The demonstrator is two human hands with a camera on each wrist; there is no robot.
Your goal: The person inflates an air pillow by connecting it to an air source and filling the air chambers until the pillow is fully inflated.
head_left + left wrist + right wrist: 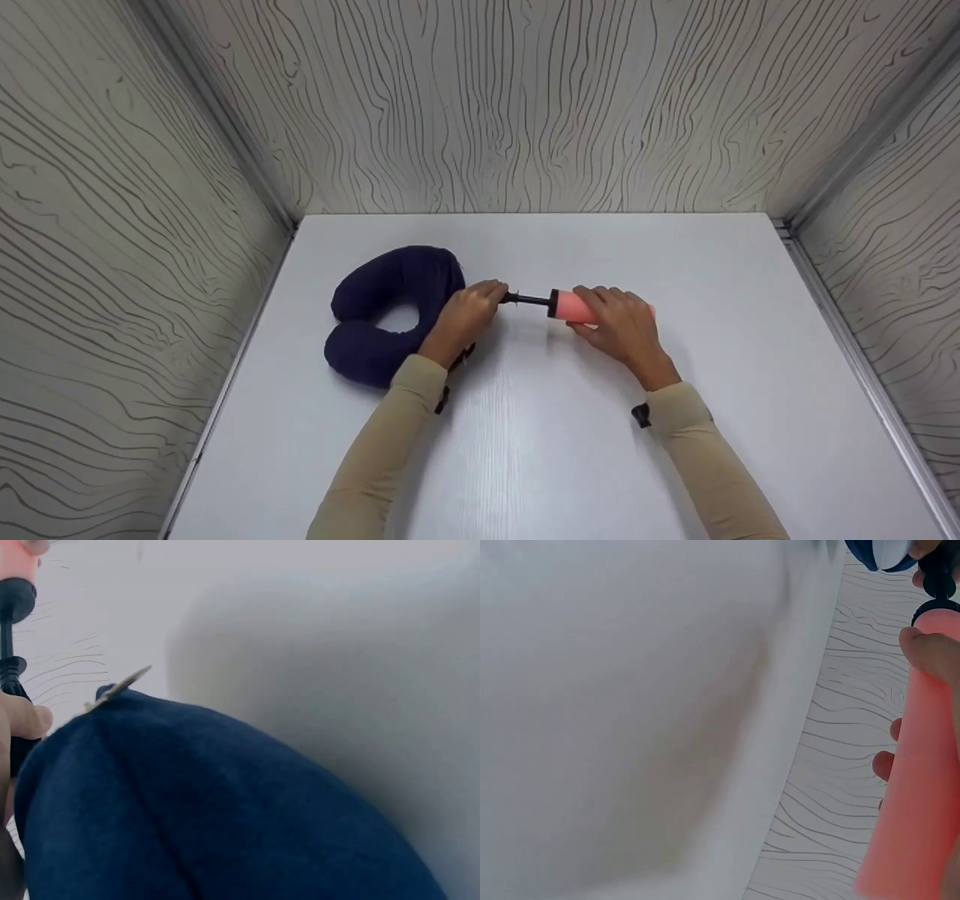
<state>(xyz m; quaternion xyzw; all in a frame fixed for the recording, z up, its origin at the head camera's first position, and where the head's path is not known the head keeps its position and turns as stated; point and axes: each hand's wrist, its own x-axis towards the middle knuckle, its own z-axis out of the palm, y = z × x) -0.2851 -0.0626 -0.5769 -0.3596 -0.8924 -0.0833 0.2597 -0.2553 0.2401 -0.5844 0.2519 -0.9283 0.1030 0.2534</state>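
A pink hand air pump (574,307) spans the space between my two hands, its thin black rod drawn out of the barrel. My right hand (624,328) wraps round the pink barrel, as the right wrist view also shows, with the thumb near its black collar (934,607). At the rod's other end, my left hand (466,316) grips the black handle (10,681). A navy U-shaped neck pillow (371,352) lies on the left with its opening to the left. My left hand and wrist overlap the pillow's right side in the head view.
The white table (510,450) is bounded by wood-grain patterned panels (487,105) at the back and sides. A small pale tag (124,688) sticks up from the pillow's edge. Dark straps sit at both wrists, by beige sleeves (367,465).
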